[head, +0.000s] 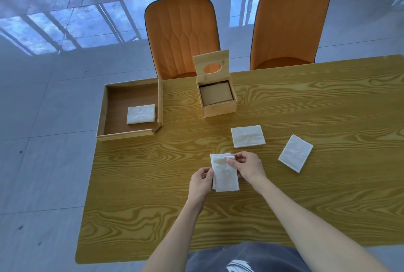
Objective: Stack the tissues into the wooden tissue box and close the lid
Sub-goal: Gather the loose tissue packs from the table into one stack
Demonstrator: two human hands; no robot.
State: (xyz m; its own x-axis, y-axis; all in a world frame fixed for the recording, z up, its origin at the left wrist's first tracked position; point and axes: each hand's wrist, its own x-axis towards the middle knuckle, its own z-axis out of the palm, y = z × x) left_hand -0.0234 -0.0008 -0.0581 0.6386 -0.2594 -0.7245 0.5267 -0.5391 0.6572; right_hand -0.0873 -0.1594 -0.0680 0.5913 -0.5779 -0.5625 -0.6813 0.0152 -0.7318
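Observation:
A stack of white tissues (224,177) is held over the middle of the table. My left hand (200,182) grips its left edge and my right hand (248,166) pinches its upper right corner. The wooden tissue box (218,107) stands farther back, its lid (211,62) with an oval hole swung upright. Inside the box lies a pale stack. Two more folded tissues lie on the table: one (248,136) just beyond my right hand, another (295,156) tilted to the right. One more tissue (141,114) rests in a wooden tray (105,110) at the left.
The wood-grain table (153,195) ends close to my body, and the tray hangs over its left edge. Two orange chairs (182,35) (290,22) stand behind the far edge. Grey tiled floor surrounds the table.

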